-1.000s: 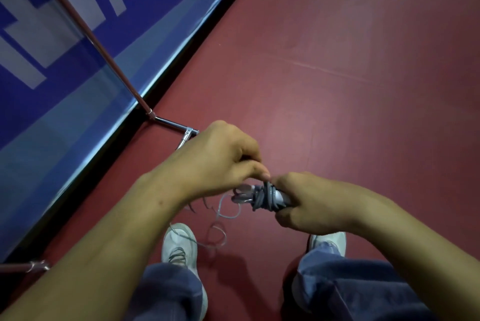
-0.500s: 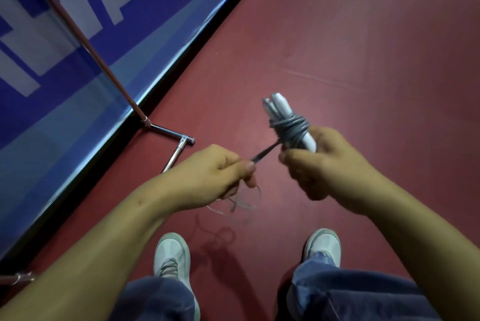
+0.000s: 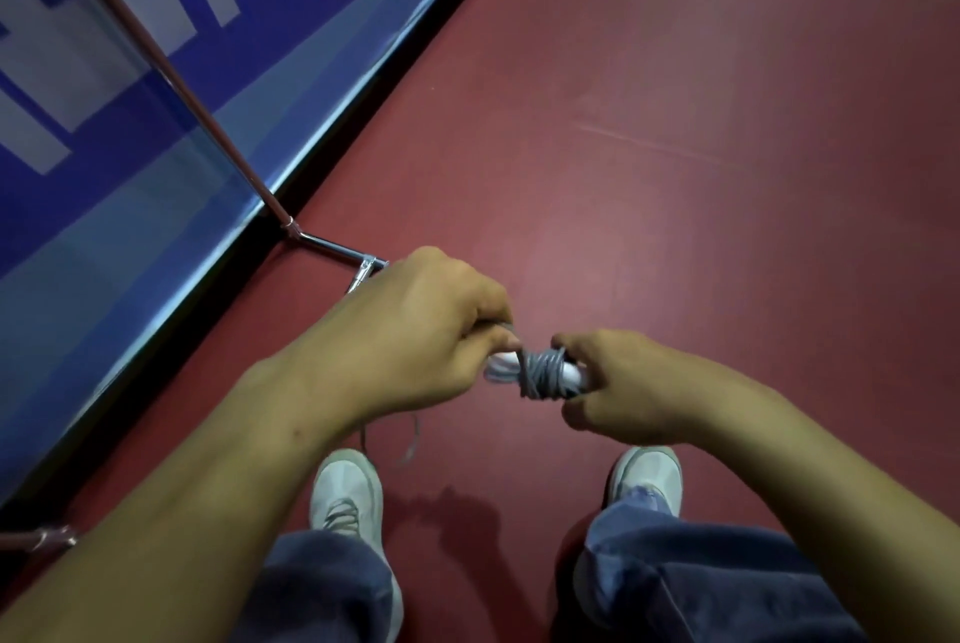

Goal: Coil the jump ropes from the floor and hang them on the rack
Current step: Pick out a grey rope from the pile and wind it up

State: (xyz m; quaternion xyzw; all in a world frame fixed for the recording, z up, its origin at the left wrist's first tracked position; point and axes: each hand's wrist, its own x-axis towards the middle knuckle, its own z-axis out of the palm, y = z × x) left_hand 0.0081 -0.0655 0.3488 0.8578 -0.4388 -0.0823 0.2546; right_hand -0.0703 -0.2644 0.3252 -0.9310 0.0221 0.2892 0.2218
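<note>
Head view: your two hands meet in front of you, above the red floor [image 3: 675, 174] and over your shoes [image 3: 345, 486]. Your right hand [image 3: 618, 385] closes its curled fingers around the white handles [image 3: 574, 372] of the jump rope [image 3: 543, 374], whose grey cord is wound in several turns around them. Your left hand [image 3: 415, 335], its back turned up, pinches the cord just beside the winding. A loose piece of cord [image 3: 413, 439] hangs below your left wrist. The metal rack [image 3: 332, 244] stands at the floor's left edge.
</note>
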